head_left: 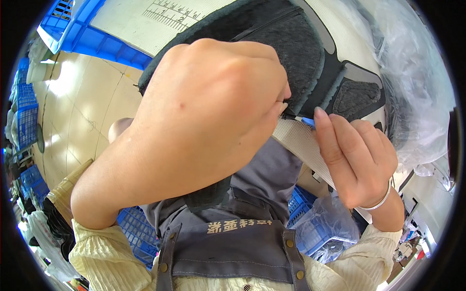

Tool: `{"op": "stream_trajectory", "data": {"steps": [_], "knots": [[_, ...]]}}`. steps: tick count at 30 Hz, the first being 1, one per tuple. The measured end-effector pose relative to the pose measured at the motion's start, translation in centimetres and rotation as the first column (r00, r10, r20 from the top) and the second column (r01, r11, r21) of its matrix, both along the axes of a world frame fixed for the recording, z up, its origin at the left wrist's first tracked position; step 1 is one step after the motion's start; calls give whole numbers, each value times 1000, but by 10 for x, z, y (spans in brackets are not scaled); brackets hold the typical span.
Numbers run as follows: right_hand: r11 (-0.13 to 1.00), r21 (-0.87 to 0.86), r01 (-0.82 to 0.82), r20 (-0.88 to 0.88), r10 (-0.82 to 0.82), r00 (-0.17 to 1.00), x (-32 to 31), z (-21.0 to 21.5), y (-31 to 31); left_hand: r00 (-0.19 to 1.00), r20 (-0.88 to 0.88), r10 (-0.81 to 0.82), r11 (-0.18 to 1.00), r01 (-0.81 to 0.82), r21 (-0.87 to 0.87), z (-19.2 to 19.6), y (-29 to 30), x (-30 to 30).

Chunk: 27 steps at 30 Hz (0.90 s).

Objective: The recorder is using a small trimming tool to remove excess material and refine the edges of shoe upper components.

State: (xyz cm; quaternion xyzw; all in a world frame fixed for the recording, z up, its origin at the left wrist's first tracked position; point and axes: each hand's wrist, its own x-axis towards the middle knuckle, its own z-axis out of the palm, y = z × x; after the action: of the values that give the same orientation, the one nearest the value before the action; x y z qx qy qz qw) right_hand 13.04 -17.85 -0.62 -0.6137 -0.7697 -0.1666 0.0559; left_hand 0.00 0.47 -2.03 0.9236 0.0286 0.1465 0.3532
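Holding close over the work, the left hand (pixel 213 92) is curled into a fist in the middle of the view, its forearm crossing from the lower left; thumb and finger meet by the near edge of a dark padded piece (pixel 296 46), but the back of the hand hides most of that grip — I cannot tell how tightly it is shut or what it has hold of. The right hand (pixel 361 162), wearing a silver bangle (pixel 377 201), stands just beside it with the other fingers loosely bent; its grip is pinched nearly to nothing, thumb and forefinger on the near edge of the same piece, and a blue sliver (pixel 307 121) shows just left of the thumb tip.

The padded piece lies at the top centre over a pale table (pixel 116 19) with ruler marks, partly behind the left hand; it has a large fuzzy charcoal panel, a smooth black band, and a smaller fuzzy patch (pixel 357 98) at its right end, with light grey areas along the far side. Clear plastic (pixel 417 97) is bunched to the right; a blue crate (pixel 119 52) stands at the upper left, above a tiled floor (pixel 87 109).

Below are a grey apron (pixel 223 259) and cream sleeves (pixel 109 262); dark cloth (pixel 208 196) lies at the lap — more blue crates (pixel 137 233) sit lower down, on both sides.
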Motion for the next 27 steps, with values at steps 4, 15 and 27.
{"op": "stream_trajectory", "data": {"steps": [4,15,27], "knots": [[1000,3,3,24,-3,1000,0,0,-2,1000,-9,-11,1000,11,28,1,0,1],[1000,28,3,39,-4,999,1,-4,-4,1000,14,-11,1000,11,-7,-2,0,0],[998,25,61,-157,-56,986,2,-7,-4,1000,-7,0,1000,0,-19,1,-1,0]]}}
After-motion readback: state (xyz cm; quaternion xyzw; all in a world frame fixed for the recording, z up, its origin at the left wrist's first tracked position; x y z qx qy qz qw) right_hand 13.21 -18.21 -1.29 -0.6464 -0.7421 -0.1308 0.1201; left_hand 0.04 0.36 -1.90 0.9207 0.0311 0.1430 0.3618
